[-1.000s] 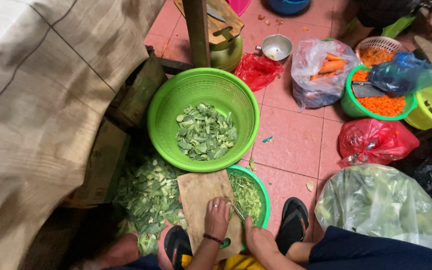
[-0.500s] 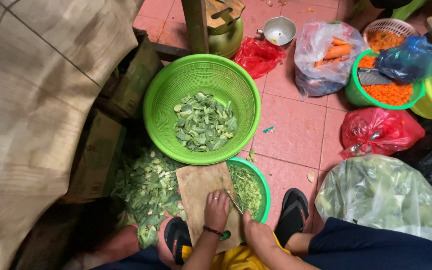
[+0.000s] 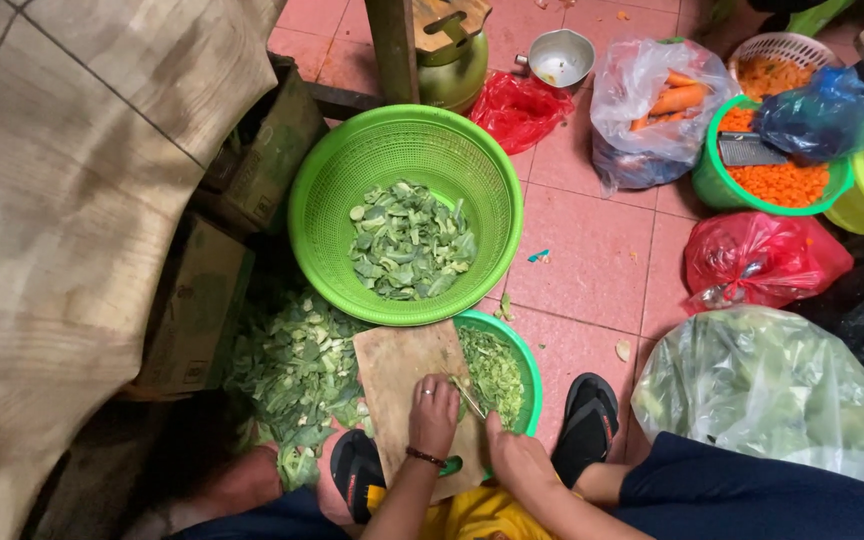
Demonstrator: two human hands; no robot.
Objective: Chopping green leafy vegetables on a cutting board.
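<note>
My left hand (image 3: 434,413) rests fingers-down on a wooden cutting board (image 3: 398,368), pressing on greens at the board's right edge. My right hand (image 3: 515,457) grips a knife (image 3: 469,397) whose blade points up-left toward the left hand's fingers. The board lies across a small green bowl (image 3: 526,367) holding finely chopped greens. Above it stands a large green basket (image 3: 327,203) with chopped leafy pieces in its middle. A heap of cut green leaves (image 3: 292,370) lies to the left of the board.
A clear bag of greens (image 3: 764,392) sits at the right, by red bags (image 3: 760,260). A green tub of grated carrot (image 3: 777,184) and a bag of carrots (image 3: 652,105) lie at the back right. A gas cylinder (image 3: 452,55), a metal cup (image 3: 560,57) and cardboard boxes (image 3: 197,310) stand around.
The view has shifted slightly, bringing the basket and board a little lower and left in frame. Both hands stay at the board with the knife at the greens.
</note>
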